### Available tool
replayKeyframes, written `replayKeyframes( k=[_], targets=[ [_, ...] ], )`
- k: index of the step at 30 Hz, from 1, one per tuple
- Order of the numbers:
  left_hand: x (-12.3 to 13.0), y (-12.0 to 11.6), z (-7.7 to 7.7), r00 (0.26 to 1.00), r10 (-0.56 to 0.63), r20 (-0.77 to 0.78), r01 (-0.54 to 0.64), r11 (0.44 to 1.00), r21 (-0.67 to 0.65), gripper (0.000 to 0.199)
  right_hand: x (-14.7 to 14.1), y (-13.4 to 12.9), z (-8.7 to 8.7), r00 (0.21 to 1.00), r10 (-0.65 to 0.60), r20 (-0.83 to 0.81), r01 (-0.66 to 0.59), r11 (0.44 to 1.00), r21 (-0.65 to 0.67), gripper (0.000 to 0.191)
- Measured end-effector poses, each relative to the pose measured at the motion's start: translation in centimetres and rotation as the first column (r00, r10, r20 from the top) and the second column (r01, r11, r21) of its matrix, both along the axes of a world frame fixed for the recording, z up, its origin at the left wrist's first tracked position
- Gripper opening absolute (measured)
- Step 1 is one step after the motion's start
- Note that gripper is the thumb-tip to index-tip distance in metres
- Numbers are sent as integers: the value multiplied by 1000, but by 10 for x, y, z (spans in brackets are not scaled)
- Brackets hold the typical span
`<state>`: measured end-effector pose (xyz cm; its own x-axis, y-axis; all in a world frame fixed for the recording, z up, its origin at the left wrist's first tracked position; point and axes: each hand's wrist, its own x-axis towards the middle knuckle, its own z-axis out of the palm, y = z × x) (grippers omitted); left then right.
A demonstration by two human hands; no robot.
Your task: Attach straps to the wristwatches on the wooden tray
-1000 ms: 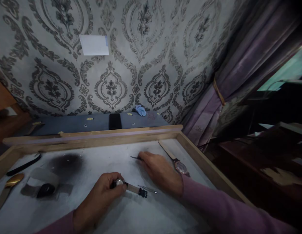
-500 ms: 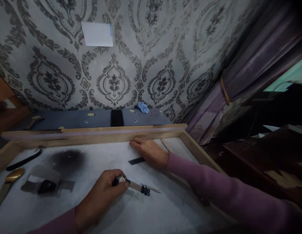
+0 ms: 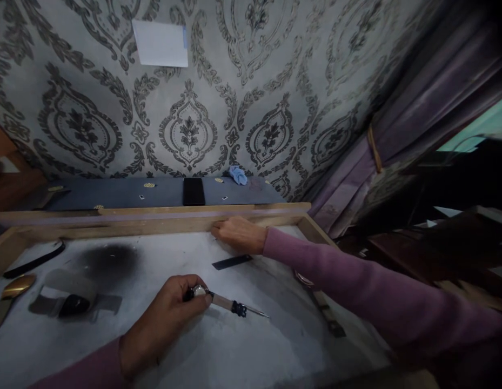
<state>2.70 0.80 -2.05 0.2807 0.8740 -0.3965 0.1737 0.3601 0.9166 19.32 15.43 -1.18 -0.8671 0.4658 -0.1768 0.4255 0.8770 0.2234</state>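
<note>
Between the thumb and fingers of my left hand [image 3: 164, 313] is a wristwatch [image 3: 199, 291], its strap stretched out to the right. A thin, pointed metal tool [image 3: 257, 312] lies beside the strap's end on the white tray floor. My right hand [image 3: 241, 235] is at the tray's back wall, its fingers curled in; anything inside them is hidden. Just below that hand lies a flat black strip [image 3: 232, 262]. Under the right forearm another strap with a buckle [image 3: 335, 328] is partly covered.
A wooden rim [image 3: 113, 229] surrounds the work tray. At its left lie a black strap [image 3: 35, 260], a gold-coloured watch [image 3: 18, 286] and a clear container with a black object [image 3: 74, 306]. Behind the rim are a phone [image 3: 193, 192] and a blue cloth [image 3: 238, 175].
My right hand has moved slightly left and back towards the tray's rear wall, uncovering more of the black strip. My left hand still holds the watch. The view has shifted a little.
</note>
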Motion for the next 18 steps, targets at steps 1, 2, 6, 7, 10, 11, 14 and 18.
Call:
replayKeyframes(
  k=[1,2,6,7,10,11,14,18],
  targets=[
    [0,0,-1,1000,-1,-3,1,1000,-9,28,-1,1,0,1000,6,6,-6,1000,-4,18],
    [0,0,-2,1000,-2,-6,2,1000,-16,28,-2,1,0,1000,10,11,-10,1000,-9,18],
    [-3,0,-10,1000,6,23,-5,1000,-16,27,-6,-3,-1,1000,-9,4,9,999,-35,21],
    [-3,1,-11,1000,3,27,-3,1000,-11,27,-7,-5,-2,1000,-23,-8,23,999,-44,21],
    [-5,1,-12,1000,-22,21,22,1000,11,26,-6,-8,-4,994,-85,-64,80,994,-81,21],
    [-5,1,-11,999,-30,17,29,999,19,25,-6,-9,-5,989,-114,-90,105,990,-96,21],
    [-6,1,-9,999,-46,-9,47,998,48,24,-2,-14,-3,954,-232,-188,204,966,-156,19],
    [-7,0,-7,997,-69,-29,72,991,111,20,5,-38,5,861,-394,-321,293,901,-320,11]
  ],
)
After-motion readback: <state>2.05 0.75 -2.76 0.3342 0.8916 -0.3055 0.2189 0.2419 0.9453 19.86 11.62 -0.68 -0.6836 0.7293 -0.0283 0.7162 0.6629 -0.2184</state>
